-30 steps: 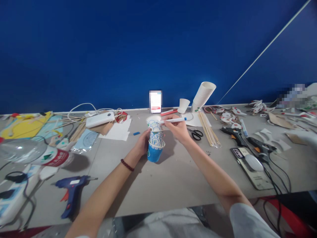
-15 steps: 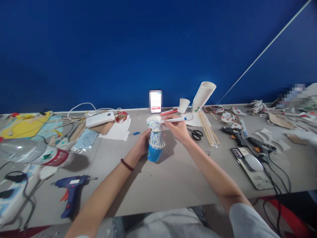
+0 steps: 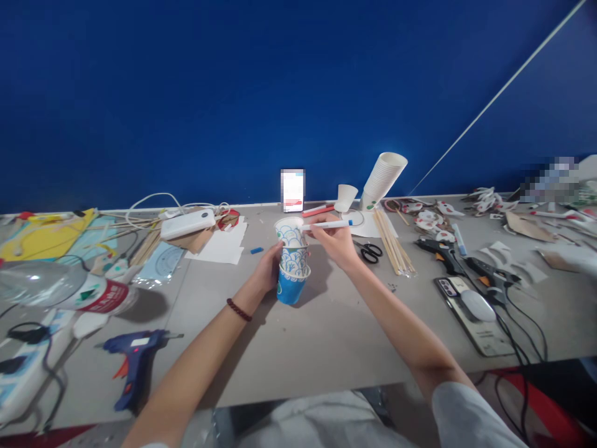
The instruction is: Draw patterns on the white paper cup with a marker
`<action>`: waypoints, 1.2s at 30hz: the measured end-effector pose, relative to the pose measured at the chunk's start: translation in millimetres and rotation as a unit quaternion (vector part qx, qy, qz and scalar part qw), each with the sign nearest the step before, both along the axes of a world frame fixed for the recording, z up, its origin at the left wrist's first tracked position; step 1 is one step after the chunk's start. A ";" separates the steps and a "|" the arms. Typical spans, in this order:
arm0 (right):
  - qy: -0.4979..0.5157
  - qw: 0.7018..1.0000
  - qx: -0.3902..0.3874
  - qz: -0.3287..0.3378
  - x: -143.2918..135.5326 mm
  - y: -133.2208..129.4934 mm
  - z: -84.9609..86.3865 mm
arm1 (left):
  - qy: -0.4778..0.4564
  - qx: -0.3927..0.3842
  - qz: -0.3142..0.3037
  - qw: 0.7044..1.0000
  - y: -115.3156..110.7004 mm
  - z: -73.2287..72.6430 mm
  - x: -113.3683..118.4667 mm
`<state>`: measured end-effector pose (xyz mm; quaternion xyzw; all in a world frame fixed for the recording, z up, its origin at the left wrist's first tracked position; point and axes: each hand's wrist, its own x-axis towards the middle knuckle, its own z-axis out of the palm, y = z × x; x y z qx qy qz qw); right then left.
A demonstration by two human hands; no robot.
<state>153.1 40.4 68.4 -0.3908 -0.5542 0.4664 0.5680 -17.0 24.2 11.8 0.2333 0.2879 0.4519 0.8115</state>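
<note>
Nested paper cups (image 3: 293,258) stand upright in front of me, white with blue wave patterns above and solid blue at the bottom. My left hand (image 3: 271,266) is closed around their left side. In my right hand (image 3: 331,239) is a white marker (image 3: 332,225) with a blue end, pinched between the fingers. Its tip is close to the upper cup's right side; whether it touches I cannot tell. A small blue marker cap (image 3: 256,251) lies on the table left of the cups.
A lit phone (image 3: 293,191) leans against the blue wall. Behind my right hand are scissors (image 3: 370,252), wooden sticks (image 3: 393,242) and a leaning stack of white cups (image 3: 385,179). A blue glue gun (image 3: 137,361) and a bottle (image 3: 69,289) lie at left; black glue guns (image 3: 441,255) at right.
Both hands keep their hold on the cups and the marker. The marker and right fingers have shifted only very slightly; all else looks the same.
</note>
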 end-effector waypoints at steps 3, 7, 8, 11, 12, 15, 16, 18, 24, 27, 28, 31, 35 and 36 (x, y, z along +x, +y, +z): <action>-0.006 1.000 0.003 -0.003 0.9 1.0 -1.8 | -0.004 -0.003 -0.006 1.000 -0.6 1.8 -0.6; -0.015 1.000 0.007 -0.013 2.2 2.1 -2.9 | -0.013 -0.004 0.000 1.000 -1.5 3.7 -1.1; -0.018 1.000 0.009 -0.014 2.5 2.2 -3.0 | -0.014 -0.004 0.001 1.000 -1.7 4.0 -1.1; -0.030 0.999 0.016 -0.020 3.0 2.5 -3.2 | -0.013 -0.004 0.001 1.000 -2.1 4.7 -1.3; -0.034 0.999 0.018 -0.023 3.1 2.5 -3.2 | -0.013 -0.005 0.003 1.000 -2.1 4.9 -1.4; -0.040 0.999 0.021 -0.028 2.8 2.4 -3.0 | -0.013 -0.006 0.007 1.000 -2.1 5.6 -1.7; -0.040 0.999 0.022 -0.029 2.7 2.4 -2.9 | -0.013 -0.007 0.008 1.000 -2.1 5.7 -1.9; -0.038 0.999 0.021 -0.030 2.6 2.5 -3.1 | -0.015 -0.010 0.007 1.000 -2.0 5.6 -2.2; -0.043 0.998 0.021 -0.029 3.2 2.4 -4.4 | -0.014 -0.018 0.007 1.000 -1.3 3.0 -3.2; -0.036 0.999 0.013 -0.025 3.2 1.9 -3.3 | -0.012 -0.018 0.005 1.000 -1.3 3.1 -3.3; -0.034 0.999 0.010 -0.024 3.2 1.7 -2.9 | -0.010 -0.017 0.006 1.000 -1.5 3.6 -3.2; -0.036 0.999 0.010 -0.026 3.1 1.5 -2.8 | -0.004 -0.017 0.013 1.000 -2.3 5.6 -2.8; -0.046 0.998 0.014 -0.031 3.4 1.6 -4.9 | 0.000 -0.019 0.014 1.000 -3.1 7.9 -2.1; -0.046 0.998 0.014 -0.031 3.4 1.6 -5.2 | -0.001 -0.017 0.014 1.000 -3.1 8.0 -2.1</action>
